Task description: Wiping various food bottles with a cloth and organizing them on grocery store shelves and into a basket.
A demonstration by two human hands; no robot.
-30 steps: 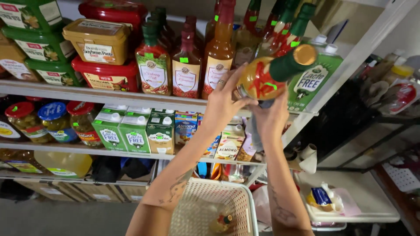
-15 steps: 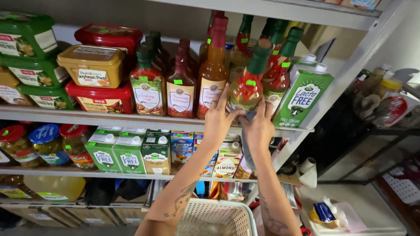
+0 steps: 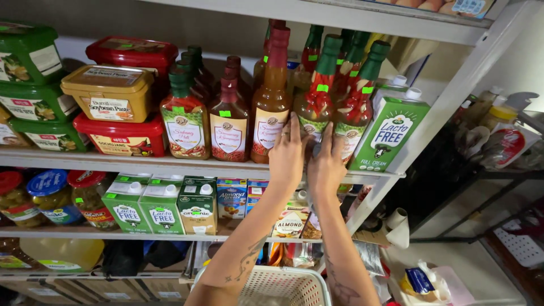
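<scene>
Crowded pantry shelf [image 3: 170, 164]: left hand [image 3: 287, 153] & right hand [image 3: 327, 164] grasping green-capped sauce bottle [image 3: 317, 110]; nudging neighbour bottles could topple them.

Upper shelf [image 3: 113, 161]: stacked green tubs [image 3: 31, 85], red tubs [image 3: 122, 136], tan tub [image 3: 107, 93]. Green milk carton [image 3: 388, 136] at right. Lower shelf: small cartons [image 3: 161, 207], jars [image 3: 51, 198]. White basket [image 3: 283, 286] below.
</scene>
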